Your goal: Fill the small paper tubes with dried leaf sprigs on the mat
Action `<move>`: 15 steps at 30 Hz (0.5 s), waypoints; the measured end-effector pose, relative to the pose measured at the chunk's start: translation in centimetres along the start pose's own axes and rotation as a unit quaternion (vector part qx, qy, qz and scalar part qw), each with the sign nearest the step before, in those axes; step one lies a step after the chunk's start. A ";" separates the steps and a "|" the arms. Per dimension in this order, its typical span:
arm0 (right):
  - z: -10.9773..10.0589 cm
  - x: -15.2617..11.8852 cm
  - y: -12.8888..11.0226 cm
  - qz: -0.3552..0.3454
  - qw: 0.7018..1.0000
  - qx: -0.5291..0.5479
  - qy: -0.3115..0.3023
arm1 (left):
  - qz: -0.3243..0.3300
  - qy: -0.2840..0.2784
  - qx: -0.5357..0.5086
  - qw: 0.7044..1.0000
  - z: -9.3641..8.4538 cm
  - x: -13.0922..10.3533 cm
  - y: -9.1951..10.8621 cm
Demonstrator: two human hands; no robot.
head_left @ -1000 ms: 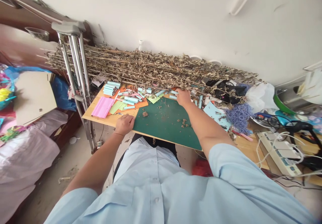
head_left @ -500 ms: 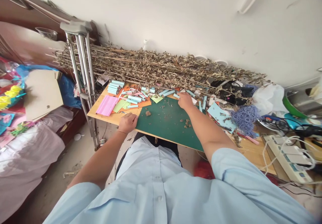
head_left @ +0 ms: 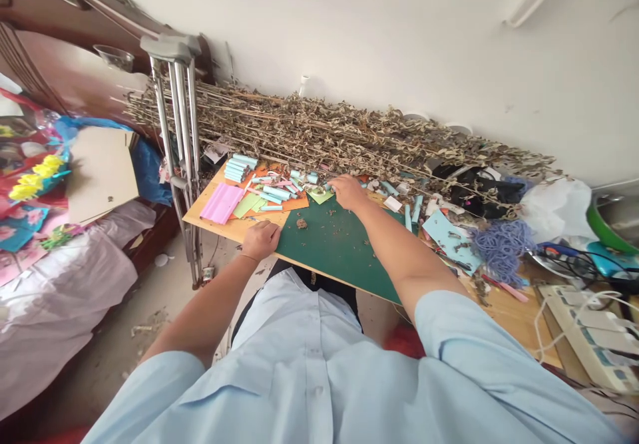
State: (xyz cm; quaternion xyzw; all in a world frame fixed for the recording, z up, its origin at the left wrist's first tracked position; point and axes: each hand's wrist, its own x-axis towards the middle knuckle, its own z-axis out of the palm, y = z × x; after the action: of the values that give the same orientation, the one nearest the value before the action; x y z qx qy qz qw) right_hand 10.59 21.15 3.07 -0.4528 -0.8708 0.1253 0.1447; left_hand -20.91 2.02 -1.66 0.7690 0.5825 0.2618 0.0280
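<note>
My right hand (head_left: 348,193) is at the far edge of the green mat (head_left: 329,244), fingers curled down among blue paper rolls (head_left: 276,194). Its fingertips are partly hidden, so I cannot make out what they grip. A bit of light blue shows right beside them, over a light green paper sheet (head_left: 319,196). My left hand (head_left: 262,239) rests closed on the front edge of the wooden board (head_left: 224,227), with nothing visible in it. A small brown clump of dried plant (head_left: 301,223) lies on the mat near it, with crumbs scattered around.
Long dried plant stalks (head_left: 324,121) lie along the wall behind the board. Crutches (head_left: 180,118) stand at the left. Folded pink paper (head_left: 222,203), a blue sheet (head_left: 452,239), purple yarn (head_left: 503,249) and a power strip (head_left: 589,337) lie around the board.
My right hand has moved left along the far edge of the mat, over the rolls there. My left hand stays at the front edge. The whole view has shifted slightly.
</note>
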 end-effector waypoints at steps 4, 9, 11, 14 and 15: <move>0.5 1.6 0.0 0.031 0.997 -0.047 -0.044 | 0.000 0.000 -0.010 1.000 0.1 -0.1 0.0; 0.7 2.8 1.1 0.077 0.992 -0.086 -0.051 | 0.004 -0.009 -0.007 1.000 0.1 -0.3 0.0; 0.7 3.2 1.3 0.079 0.991 -0.095 -0.055 | 0.010 -0.010 -0.007 1.000 0.0 -0.3 0.1; 0.6 3.6 1.4 0.086 0.989 -0.105 -0.057 | 0.013 -0.006 -0.010 1.000 0.0 -0.3 0.2; 0.5 3.7 1.3 0.097 0.988 -0.106 -0.057 | 0.014 -0.005 -0.011 1.000 0.0 -0.3 0.2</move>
State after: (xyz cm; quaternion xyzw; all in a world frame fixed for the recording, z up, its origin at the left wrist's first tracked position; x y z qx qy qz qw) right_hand 9.38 24.88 2.64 -0.5398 -0.8381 0.0712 0.0336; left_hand -20.80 1.67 -1.69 0.7779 0.5688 0.2648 0.0361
